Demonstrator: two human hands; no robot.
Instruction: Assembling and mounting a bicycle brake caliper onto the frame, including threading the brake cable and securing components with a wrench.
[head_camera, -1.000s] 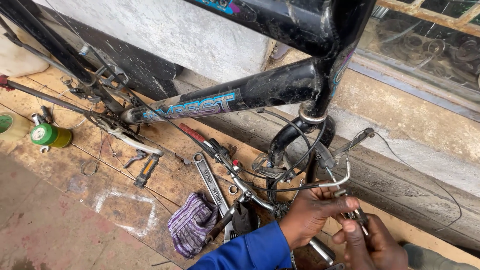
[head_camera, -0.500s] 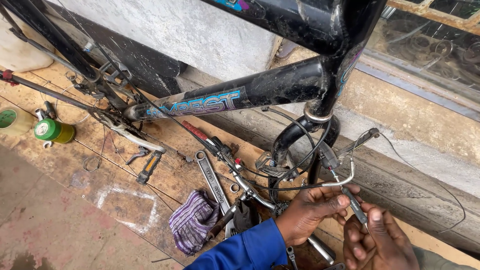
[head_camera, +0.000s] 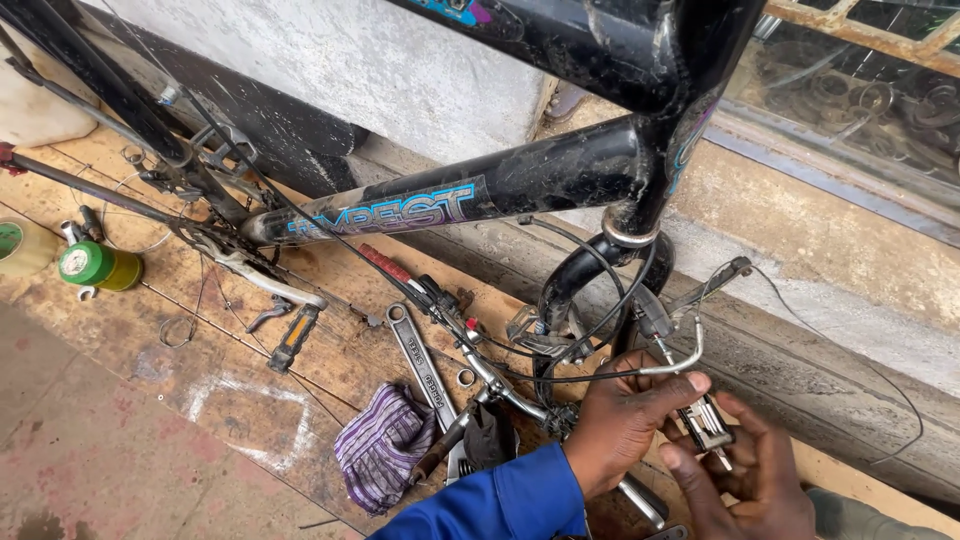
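A black bicycle frame (head_camera: 470, 205) stands upside down over a wooden board. My left hand (head_camera: 625, 420), in a blue sleeve, pinches the curved silver brake lever (head_camera: 680, 360) near the handlebar. Just right of it my right hand (head_camera: 745, 480) grips a folding multi-tool (head_camera: 705, 425) whose bit points up at the lever clamp. Black cables (head_camera: 600, 320) loop around the fork crown above both hands.
A long spanner (head_camera: 420, 365), a striped purple rag (head_camera: 385, 445) and a red-handled tool (head_camera: 385, 265) lie on the board (head_camera: 200, 360). The crank with an orange-reflector pedal (head_camera: 292, 335) sits left. A green-capped bottle (head_camera: 100, 268) lies far left. A concrete ledge (head_camera: 850, 290) runs behind.
The view has shifted slightly. My right hand has brought the multi-tool up closer to the lever, and my left hand stays on the lever.
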